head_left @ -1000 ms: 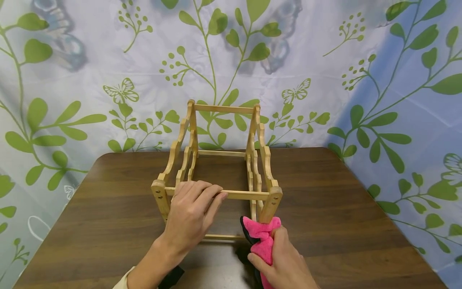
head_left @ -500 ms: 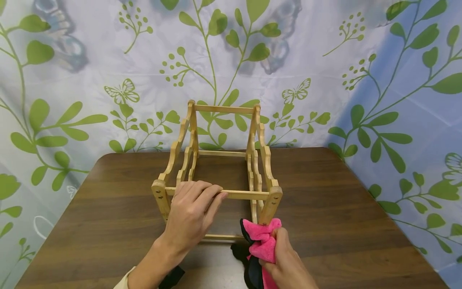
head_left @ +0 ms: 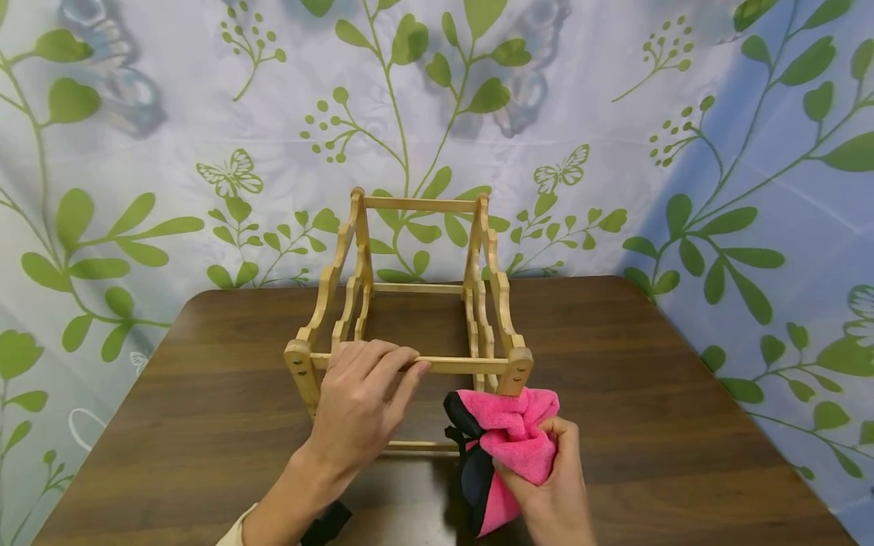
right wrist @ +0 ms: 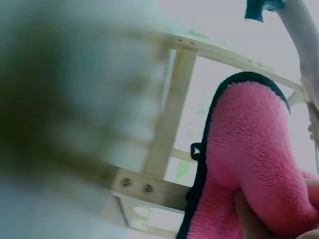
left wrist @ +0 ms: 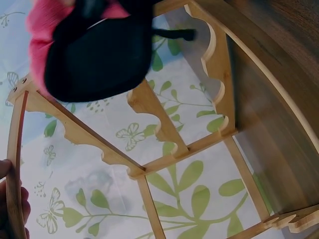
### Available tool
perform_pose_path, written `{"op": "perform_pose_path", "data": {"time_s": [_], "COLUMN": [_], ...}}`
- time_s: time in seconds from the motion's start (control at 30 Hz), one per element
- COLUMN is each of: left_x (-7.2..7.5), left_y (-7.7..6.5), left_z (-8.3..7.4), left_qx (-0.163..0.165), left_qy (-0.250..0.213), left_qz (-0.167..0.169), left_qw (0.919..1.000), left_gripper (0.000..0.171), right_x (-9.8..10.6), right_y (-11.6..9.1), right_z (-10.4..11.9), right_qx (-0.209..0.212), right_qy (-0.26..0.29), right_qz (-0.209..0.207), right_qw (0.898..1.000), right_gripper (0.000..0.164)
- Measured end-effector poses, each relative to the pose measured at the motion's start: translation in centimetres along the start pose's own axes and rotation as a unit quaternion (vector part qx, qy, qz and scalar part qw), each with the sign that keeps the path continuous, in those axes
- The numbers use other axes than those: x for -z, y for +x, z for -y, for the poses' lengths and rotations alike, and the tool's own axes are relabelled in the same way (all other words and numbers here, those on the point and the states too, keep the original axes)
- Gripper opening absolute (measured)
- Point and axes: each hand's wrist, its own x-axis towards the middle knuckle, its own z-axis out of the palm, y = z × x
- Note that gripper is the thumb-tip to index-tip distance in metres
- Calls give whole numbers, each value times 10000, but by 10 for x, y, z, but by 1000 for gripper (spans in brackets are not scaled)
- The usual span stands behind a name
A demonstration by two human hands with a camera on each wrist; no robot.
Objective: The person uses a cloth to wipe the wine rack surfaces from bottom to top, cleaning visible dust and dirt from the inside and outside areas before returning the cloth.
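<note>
A light wooden rack with wavy, notched side rails stands on the brown table. My left hand grips its near top crossbar left of the middle, fingers over the bar; in the left wrist view those fingertips show at the left edge. My right hand holds a bunched pink plush cloth with black edging, thumb and fingers pinching its folds. The cloth covers the lower part of the near right post. Its black side and a small loop show in the left wrist view, and fuzzy pink fills much of the right wrist view.
The dark wood-grain table extends to both sides of the rack. Behind and beside it hangs a pale curtain printed with green leaves and butterflies. A black strap-like piece shows under the left wrist.
My right hand has moved slightly up and right, and the cloth, earlier bunched tightly around the post, now spreads wider with more black showing. My left hand keeps its grip on the crossbar.
</note>
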Motion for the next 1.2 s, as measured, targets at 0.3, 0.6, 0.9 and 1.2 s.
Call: {"op": "perform_pose_path", "data": {"time_s": [0.3,0.6,0.9,1.2], "left_x": [-2,3,8,6], "left_y": [0,0,-2,-4], "left_z": [0,15,43,21], "left_qx": [16,12,-149,-329], "left_qy": [-138,-328,-998,164], "left_qz": [-370,-955,-1397,-1267], "left_qw": [9992,9949,9850,9913], "left_gripper": [32,30,19,34], "right_x": [19,38,28,-15], "right_y": [13,45,34,20], "right_z": [18,38,32,40], "right_qx": [2701,2698,3151,4286], "right_qy": [1051,3493,2503,1808], "right_qz": [-1100,-2873,-399,1273], "right_qw": [9507,8501,9146,8760], "right_gripper": [63,48,60,70]}}
